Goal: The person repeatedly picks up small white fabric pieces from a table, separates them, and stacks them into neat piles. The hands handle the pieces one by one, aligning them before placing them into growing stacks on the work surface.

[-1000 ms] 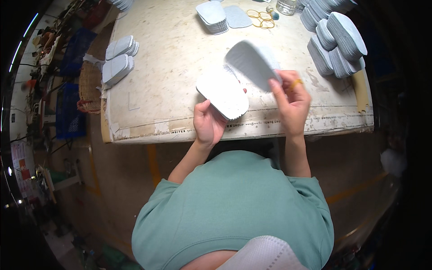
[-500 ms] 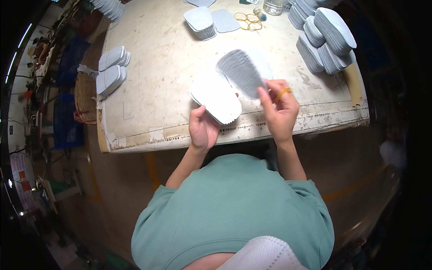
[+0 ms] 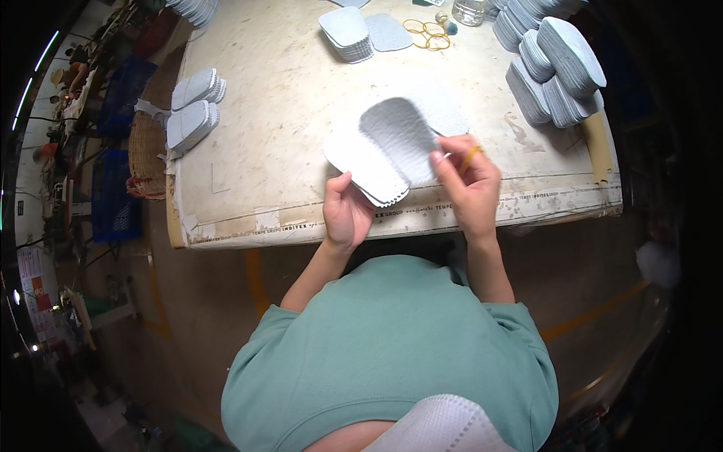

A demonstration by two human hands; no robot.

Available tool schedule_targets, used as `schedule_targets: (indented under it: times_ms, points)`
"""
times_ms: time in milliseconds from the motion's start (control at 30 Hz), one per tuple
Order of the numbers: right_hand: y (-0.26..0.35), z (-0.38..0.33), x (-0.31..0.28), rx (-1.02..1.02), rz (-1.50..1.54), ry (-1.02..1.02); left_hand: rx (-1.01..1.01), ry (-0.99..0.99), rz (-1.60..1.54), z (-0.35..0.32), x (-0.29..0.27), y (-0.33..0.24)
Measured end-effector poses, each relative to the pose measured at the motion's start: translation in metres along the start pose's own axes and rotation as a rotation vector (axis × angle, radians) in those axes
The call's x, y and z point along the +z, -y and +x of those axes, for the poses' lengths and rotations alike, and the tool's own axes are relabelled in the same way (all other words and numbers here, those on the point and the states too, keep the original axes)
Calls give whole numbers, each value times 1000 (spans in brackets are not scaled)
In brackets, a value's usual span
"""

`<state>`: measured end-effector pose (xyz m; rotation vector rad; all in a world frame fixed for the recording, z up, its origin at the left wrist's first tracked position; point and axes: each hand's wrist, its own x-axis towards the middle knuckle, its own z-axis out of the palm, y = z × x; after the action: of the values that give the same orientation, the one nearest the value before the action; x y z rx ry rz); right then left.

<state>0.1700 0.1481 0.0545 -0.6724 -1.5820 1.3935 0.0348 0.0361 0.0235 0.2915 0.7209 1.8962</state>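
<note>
My left hand [image 3: 348, 213] grips a small stack of white, round-cornered fabric pads [image 3: 346, 157] just above the near part of the table, thumb on the edge. Between the thumb and fingers of my right hand [image 3: 473, 188] is a single pad with a grey face [image 3: 393, 134], slightly blurred and tilted over the right side of that stack. A yellow rubber band [image 3: 470, 157] loops around a finger of my right hand. Beyond the grey pad, another pale pad [image 3: 447, 111] lies on the table, partly covered.
Stacked pads [image 3: 561, 68] pile up at the right, by a yellowish strip [image 3: 595, 147]. Banded bundles [image 3: 192, 113] lie at the left edge, beside a wicker basket [image 3: 147, 154]. Farther back are a pad stack [image 3: 346, 34], loose rubber bands [image 3: 428, 34] and a clear jar [image 3: 468, 11].
The grey pad in my right hand has swung left and down, and now overlaps the stack in my left hand. My left hand keeps its hold; the whole view has shifted slightly.
</note>
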Motion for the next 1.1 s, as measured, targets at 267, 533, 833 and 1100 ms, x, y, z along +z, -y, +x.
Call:
schedule_targets:
  times_ms: [267,533,833,1100]
  points:
    - [5,11,-2,-92,-556,-27,-17,81,143,3,1,-1]
    - [5,-14,25,-412,-686,14,10,-54,165,0,2,2]
    - [7,20,-8,-593,-728,-330,-33,-10,48,0,-2,1]
    - [-8,-13,-1,-19,-303,53,19,-22,181,-1,-7,4]
